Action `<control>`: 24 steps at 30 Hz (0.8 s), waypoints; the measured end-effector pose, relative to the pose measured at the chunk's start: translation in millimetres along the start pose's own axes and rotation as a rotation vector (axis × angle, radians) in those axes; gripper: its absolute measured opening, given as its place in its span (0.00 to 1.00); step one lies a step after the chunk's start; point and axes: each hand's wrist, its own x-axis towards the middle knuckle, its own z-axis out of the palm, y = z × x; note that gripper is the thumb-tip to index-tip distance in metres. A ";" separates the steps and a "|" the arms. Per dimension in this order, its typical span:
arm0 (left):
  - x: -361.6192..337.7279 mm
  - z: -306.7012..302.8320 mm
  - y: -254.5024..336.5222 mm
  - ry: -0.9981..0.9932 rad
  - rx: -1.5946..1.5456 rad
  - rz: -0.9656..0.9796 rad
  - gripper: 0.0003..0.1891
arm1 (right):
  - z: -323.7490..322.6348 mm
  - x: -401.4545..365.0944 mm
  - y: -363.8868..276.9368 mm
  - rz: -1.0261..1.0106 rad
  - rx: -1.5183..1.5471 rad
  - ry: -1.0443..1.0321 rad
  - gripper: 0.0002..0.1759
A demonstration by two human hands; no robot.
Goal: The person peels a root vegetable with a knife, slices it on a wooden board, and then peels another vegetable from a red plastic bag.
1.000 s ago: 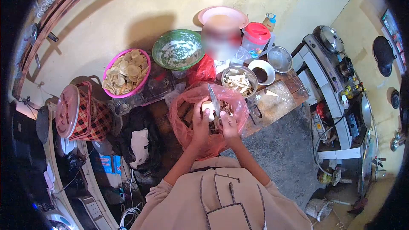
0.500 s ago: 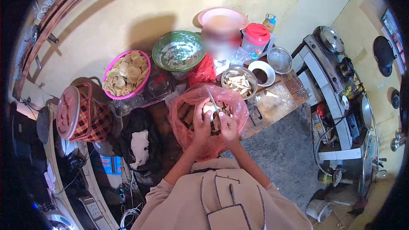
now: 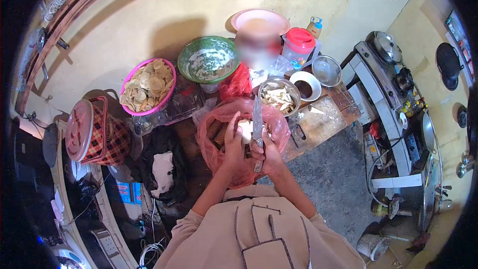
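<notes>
Over an open pink plastic bag [image 3: 209, 157] of brown pieces, my right hand [image 3: 270, 154] is closed round the handle of a knife [image 3: 257, 117], whose blade points up and away. My left hand [image 3: 234, 144] is beside it, its fingers against a pale peeled piece [image 3: 245, 130]. Just behind the bag is a metal bowl [image 3: 264, 91] of white cut strips. A stained cutting board [image 3: 326, 124] lies to the right of the bag.
At the left stands a pink basket [image 3: 174, 87] of pale slices beside a green bowl [image 3: 209, 60]. Farther right are a white bowl [image 3: 318, 89] with dark liquid, a red-lidded jug [image 3: 298, 45] and a stove [image 3: 378, 77]. A checked container [image 3: 114, 142] stands left.
The knife has turned from a leftward slant to nearly upright, and its handle now shows below my right hand. My left fingers have opened somewhat around the pale piece.
</notes>
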 end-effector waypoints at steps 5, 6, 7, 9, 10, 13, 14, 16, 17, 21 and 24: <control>3.8 -5.7 -6.8 -0.006 0.028 -0.109 0.18 | -5.4 1.3 -0.4 -0.043 -0.157 0.143 0.19; 4.3 -5.8 -7.6 0.008 0.079 -0.115 0.17 | -5.9 1.2 -0.5 -0.047 -0.164 0.145 0.19; 4.2 -8.2 -8.4 0.005 0.245 -0.075 0.16 | -5.8 2.0 -0.4 -0.070 -0.222 0.155 0.19; 3.3 -13.1 -8.3 -0.005 0.576 0.004 0.14 | -4.8 5.5 -0.1 -0.114 -0.339 0.176 0.21; 1.9 -11.5 -9.3 0.009 0.575 0.053 0.13 | -4.7 6.9 0.6 -0.151 -0.390 0.199 0.21; -2.9 -10.1 -13.5 0.074 0.462 0.061 0.13 | -14.0 14.2 5.2 -0.200 -0.415 0.257 0.23; -3.1 -15.3 -18.2 0.105 0.351 -0.029 0.13 | -27.8 20.6 6.4 -0.181 -0.336 0.273 0.23; -3.0 -20.8 -14.2 0.143 0.109 -0.122 0.14 | -42.3 18.1 -4.0 -0.189 -0.285 0.288 0.23; -2.1 -24.1 -5.3 0.152 -0.020 -0.124 0.14 | -47.8 12.9 -15.4 -0.214 -0.312 0.284 0.24; 7.9 -43.3 -8.2 0.103 -0.320 -0.246 0.16 | -45.2 15.3 -23.6 -0.261 -0.868 0.378 0.26; 9.2 -43.3 -16.7 0.003 -0.433 -0.321 0.18 | -47.3 19.7 -22.5 -0.312 -1.349 0.437 0.25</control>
